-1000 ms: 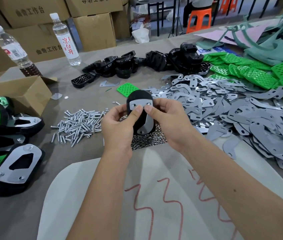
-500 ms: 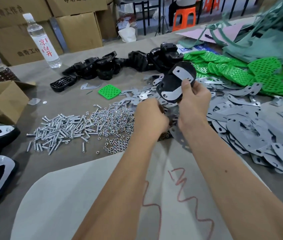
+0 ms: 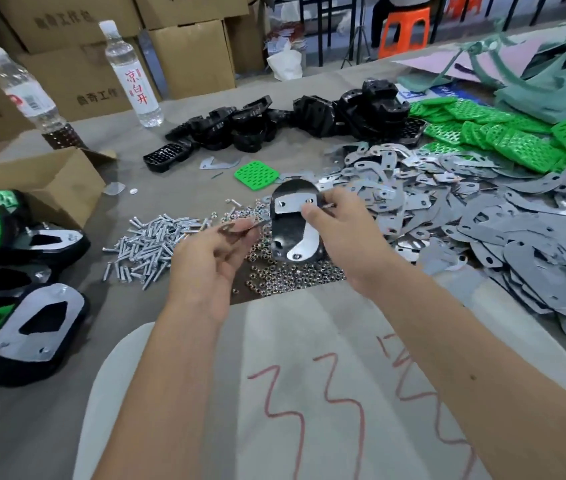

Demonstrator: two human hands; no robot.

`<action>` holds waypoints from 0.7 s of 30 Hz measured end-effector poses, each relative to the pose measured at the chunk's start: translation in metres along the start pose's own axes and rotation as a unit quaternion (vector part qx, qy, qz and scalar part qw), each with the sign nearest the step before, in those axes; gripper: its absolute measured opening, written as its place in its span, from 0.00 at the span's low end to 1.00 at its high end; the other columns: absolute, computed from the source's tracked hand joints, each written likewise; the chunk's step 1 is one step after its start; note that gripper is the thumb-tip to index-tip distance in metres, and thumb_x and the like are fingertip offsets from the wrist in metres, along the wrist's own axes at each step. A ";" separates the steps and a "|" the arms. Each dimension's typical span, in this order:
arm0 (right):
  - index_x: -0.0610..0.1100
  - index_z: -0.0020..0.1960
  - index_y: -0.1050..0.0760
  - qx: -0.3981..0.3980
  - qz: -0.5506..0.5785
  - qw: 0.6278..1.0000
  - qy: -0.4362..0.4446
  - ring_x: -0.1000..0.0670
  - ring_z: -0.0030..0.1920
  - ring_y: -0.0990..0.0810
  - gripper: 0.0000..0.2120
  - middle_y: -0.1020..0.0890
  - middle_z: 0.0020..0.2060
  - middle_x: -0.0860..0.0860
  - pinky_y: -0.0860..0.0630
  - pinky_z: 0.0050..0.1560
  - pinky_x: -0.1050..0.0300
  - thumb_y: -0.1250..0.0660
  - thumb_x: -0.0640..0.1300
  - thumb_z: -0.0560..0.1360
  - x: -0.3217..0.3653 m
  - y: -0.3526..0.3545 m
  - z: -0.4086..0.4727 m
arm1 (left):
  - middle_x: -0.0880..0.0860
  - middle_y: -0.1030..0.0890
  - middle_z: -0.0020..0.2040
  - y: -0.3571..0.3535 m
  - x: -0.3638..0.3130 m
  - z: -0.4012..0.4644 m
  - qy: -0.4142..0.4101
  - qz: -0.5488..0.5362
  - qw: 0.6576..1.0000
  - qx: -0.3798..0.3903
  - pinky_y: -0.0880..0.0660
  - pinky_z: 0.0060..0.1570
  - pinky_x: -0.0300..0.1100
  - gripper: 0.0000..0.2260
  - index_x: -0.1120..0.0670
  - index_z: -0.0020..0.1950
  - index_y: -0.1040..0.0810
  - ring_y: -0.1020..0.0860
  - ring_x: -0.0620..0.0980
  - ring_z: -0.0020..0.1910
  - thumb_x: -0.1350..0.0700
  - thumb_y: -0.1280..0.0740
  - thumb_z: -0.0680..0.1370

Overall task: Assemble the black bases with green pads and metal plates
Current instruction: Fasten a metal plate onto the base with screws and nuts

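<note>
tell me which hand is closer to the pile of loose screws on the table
Left. The left hand hovers just right of the screw pile, pinching a small metal plate. The right hand is farther right, past the nuts, holding the black base.

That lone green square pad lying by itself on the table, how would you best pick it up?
Pinch the green square pad by its near edge, coming from the person's side. It lies flat with bare table in front, while black bases crowd behind it and metal plates lie to its right.
</note>
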State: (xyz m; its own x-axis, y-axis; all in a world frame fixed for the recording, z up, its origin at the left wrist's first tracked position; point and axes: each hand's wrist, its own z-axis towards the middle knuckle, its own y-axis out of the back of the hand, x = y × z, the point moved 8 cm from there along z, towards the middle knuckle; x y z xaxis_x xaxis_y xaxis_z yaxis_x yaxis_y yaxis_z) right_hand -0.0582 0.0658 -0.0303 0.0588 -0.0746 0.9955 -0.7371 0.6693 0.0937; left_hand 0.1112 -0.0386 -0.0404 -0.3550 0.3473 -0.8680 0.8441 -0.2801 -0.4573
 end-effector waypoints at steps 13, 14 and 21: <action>0.48 0.55 0.24 0.026 0.020 0.998 0.045 0.36 0.52 0.15 0.09 0.14 0.49 0.43 0.19 0.54 0.33 0.32 0.51 0.77 -0.003 -0.016 -0.006 | 0.51 0.13 0.42 -0.009 -0.013 -0.009 -0.169 0.149 0.974 -0.014 0.17 0.47 0.45 0.17 0.53 0.53 0.17 0.14 0.51 0.40 0.73 0.27 0.73; 0.48 0.55 0.25 0.029 0.023 0.998 0.047 0.37 0.50 0.14 0.09 0.14 0.49 0.43 0.17 0.51 0.36 0.32 0.50 0.77 -0.003 -0.016 -0.006 | 0.51 0.13 0.41 -0.008 -0.012 -0.008 -0.170 0.148 0.974 -0.025 0.17 0.46 0.45 0.17 0.53 0.53 0.17 0.13 0.52 0.40 0.73 0.26 0.73; 0.48 0.55 0.25 0.042 0.029 0.996 0.070 0.47 0.44 0.13 0.03 0.12 0.46 0.47 0.18 0.45 0.48 0.32 0.44 0.82 -0.004 -0.018 -0.004 | 0.49 0.14 0.37 -0.003 -0.012 -0.009 -0.199 0.248 0.944 -0.088 0.18 0.40 0.50 0.09 0.52 0.46 0.17 0.14 0.48 0.38 0.61 0.20 0.72</action>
State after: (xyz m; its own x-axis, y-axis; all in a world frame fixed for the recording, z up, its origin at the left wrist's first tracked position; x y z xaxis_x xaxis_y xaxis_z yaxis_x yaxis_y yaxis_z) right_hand -0.0430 0.0571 -0.0363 0.1028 0.0699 0.9922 -0.7956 0.6046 0.0398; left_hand 0.1166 -0.0343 -0.0274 0.0086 -0.1607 -0.9870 0.9875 -0.1541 0.0337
